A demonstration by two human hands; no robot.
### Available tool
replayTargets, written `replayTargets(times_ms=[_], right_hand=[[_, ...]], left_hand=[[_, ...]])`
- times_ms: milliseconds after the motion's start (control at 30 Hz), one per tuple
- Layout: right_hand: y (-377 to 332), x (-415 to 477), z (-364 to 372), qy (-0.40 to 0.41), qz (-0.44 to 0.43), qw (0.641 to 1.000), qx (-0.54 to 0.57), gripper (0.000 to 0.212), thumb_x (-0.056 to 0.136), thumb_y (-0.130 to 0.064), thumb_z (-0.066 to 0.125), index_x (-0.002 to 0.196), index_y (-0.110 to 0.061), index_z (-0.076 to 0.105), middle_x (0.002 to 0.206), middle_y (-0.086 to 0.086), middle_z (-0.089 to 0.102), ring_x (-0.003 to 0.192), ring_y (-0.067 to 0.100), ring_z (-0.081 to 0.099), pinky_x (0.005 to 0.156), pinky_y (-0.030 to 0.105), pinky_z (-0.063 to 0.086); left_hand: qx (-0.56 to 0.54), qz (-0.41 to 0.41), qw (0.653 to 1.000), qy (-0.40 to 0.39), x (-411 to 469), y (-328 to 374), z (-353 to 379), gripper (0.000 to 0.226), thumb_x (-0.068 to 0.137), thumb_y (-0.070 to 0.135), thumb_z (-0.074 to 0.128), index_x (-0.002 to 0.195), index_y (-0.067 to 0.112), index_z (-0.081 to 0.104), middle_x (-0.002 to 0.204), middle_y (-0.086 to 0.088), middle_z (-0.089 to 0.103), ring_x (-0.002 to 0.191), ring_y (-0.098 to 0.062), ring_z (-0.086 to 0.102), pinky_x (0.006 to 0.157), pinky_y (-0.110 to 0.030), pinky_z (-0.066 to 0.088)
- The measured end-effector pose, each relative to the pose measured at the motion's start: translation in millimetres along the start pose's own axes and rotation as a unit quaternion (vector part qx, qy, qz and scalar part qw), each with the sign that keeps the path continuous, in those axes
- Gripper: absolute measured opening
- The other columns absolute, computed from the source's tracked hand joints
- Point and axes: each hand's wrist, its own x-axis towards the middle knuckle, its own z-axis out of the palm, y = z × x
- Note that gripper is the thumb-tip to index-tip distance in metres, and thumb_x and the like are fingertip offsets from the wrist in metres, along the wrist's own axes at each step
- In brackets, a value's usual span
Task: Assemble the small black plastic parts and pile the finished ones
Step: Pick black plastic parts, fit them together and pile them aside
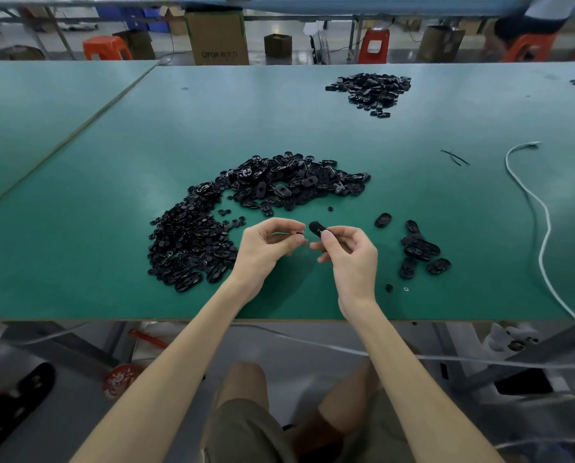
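My right hand pinches a black oval plastic part between thumb and forefinger, held just above the green table. My left hand pinches a tiny black piece at its fingertips, a short gap left of the oval part. A large heap of loose black parts lies ahead and to the left of my hands. A small pile of black oval parts sits to the right of my right hand.
Another heap of black parts lies far back on the table. A white cable snakes along the right side and over the front edge. Two tiny loose pieces lie near the front edge. Cardboard boxes and orange stools stand beyond the table.
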Motion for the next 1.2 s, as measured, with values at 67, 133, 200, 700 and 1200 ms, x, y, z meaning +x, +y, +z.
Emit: replayTargets(times_ms=[67, 133, 200, 700, 1200], right_hand=[[0.6, 0.1, -0.7, -0.004, 0.002, 1.0, 0.004, 0.008, 0.096, -0.01, 0.071, 0.1, -0.005, 0.065, 0.084, 0.004, 0.078, 0.078, 0.024, 0.078, 0.066, 0.029, 0.059], [1.0, -0.2, -1.3, -0.009, 0.01, 1.0, 0.003, 0.011, 0.097, -0.013, 0.071, 0.102, -0.005, 0.065, 0.085, 0.003, 0.08, 0.078, 0.025, 0.077, 0.071, 0.035, 0.062], [1.4, -0.5, -2.1, -0.005, 0.016, 1.0, 0.004, 0.012, 0.097, -0.015, 0.071, 0.102, -0.005, 0.066, 0.085, 0.002, 0.08, 0.078, 0.025, 0.077, 0.072, 0.037, 0.062], [0.2, -0.5, -2.1, -0.019, 0.01, 1.0, 0.013, 0.011, 0.095, -0.012, 0.074, 0.098, -0.005, 0.066, 0.083, 0.005, 0.079, 0.076, 0.019, 0.076, 0.067, 0.026, 0.058], [3.3, 1.2, -4.1, -0.066, -0.014, 0.998, -0.014, 0.012, 0.087, -0.008, 0.083, 0.085, -0.015, 0.073, 0.087, 0.0, 0.078, 0.081, 0.015, 0.071, 0.079, 0.026, 0.058]], left_hand=[[0.004, 0.005, 1.0, 0.003, 0.5, -1.4, 0.5, 0.017, 0.086, 0.005, 0.08, 0.101, 0.013, 0.076, 0.099, -0.003, 0.078, 0.092, -0.02, 0.074, 0.074, -0.023, 0.055], [-0.004, 0.01, 1.0, 0.007, 0.4, -2.4, 0.6, 0.016, 0.086, 0.007, 0.08, 0.1, 0.014, 0.076, 0.095, -0.002, 0.078, 0.09, -0.018, 0.073, 0.075, -0.023, 0.055], [-0.018, 0.012, 1.0, 0.0, 0.2, -3.1, 0.2, 0.015, 0.086, 0.008, 0.08, 0.1, 0.011, 0.075, 0.09, -0.005, 0.077, 0.086, -0.017, 0.073, 0.073, -0.022, 0.055], [-0.007, 0.028, 0.999, -0.025, 1.5, -5.5, 0.3, 0.013, 0.089, 0.012, 0.078, 0.101, 0.016, 0.08, 0.092, -0.009, 0.078, 0.079, -0.017, 0.071, 0.071, -0.023, 0.053], [-0.031, -0.015, 0.999, -0.009, 3.1, -7.2, 0.9, 0.037, 0.081, 0.02, 0.083, 0.109, 0.004, 0.066, 0.082, -0.002, 0.076, 0.067, -0.013, 0.066, 0.066, -0.022, 0.054]])
